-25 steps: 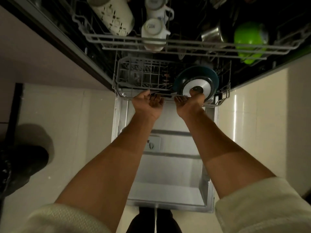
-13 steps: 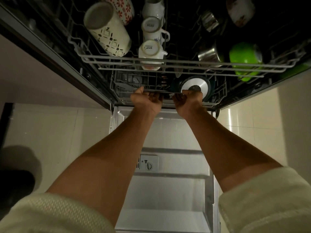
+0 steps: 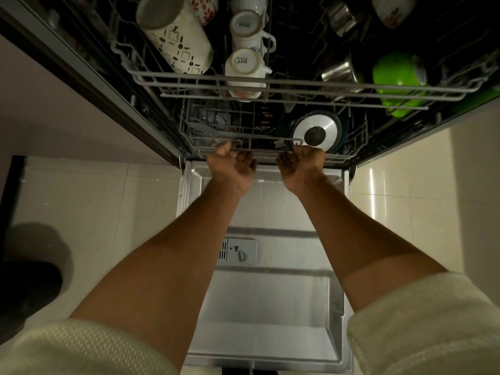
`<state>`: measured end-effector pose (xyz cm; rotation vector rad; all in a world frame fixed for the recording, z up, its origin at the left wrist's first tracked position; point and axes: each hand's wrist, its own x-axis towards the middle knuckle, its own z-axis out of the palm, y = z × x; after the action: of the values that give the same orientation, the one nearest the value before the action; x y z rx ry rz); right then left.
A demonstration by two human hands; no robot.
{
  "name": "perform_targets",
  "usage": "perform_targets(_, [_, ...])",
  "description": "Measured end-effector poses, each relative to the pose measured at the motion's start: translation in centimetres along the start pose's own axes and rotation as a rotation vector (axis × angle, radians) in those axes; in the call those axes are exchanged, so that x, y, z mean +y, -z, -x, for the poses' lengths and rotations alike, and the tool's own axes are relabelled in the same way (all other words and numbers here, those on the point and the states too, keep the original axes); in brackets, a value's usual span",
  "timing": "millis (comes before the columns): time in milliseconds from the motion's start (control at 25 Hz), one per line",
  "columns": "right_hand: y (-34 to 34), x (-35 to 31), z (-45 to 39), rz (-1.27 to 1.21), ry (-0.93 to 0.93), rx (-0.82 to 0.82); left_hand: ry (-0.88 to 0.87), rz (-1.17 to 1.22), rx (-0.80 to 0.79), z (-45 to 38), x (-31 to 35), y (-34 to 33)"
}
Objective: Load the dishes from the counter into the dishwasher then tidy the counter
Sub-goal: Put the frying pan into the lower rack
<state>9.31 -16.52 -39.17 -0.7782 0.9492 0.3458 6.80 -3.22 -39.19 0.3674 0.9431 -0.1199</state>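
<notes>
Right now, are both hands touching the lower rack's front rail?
Touching. The head view shows the left hand and right hand with fingers curled up around the lower rack front rail.

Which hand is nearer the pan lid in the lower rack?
Right. The right hand grips the rack's front rail just below the pan lid; the left hand grips it farther left.

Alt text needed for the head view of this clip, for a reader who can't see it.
Both hands, the left hand and right hand, grip the front rail of the grey wire lower dishwasher rack, above the open steel dishwasher door. A round steel pan lid stands in that rack; white mugs and a green bowl sit in the upper one.
</notes>
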Motion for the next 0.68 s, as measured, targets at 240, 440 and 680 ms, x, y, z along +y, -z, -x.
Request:
perform_targets(240, [5.9,4.7,3.1,0.022,-0.119,0.080,0.052,-0.030,0.113,4.8,-4.9,7.9])
perform_targets(440, [13.0,9.2,7.1,0.003,-0.205,0.136,0.065,0.002,0.224,9.4,-9.6,15.8])
perform_targets(680, [20.5,14.1,11.1,-0.032,-0.218,0.209,0.103,-0.018,0.220,13.8,-12.5,22.3])
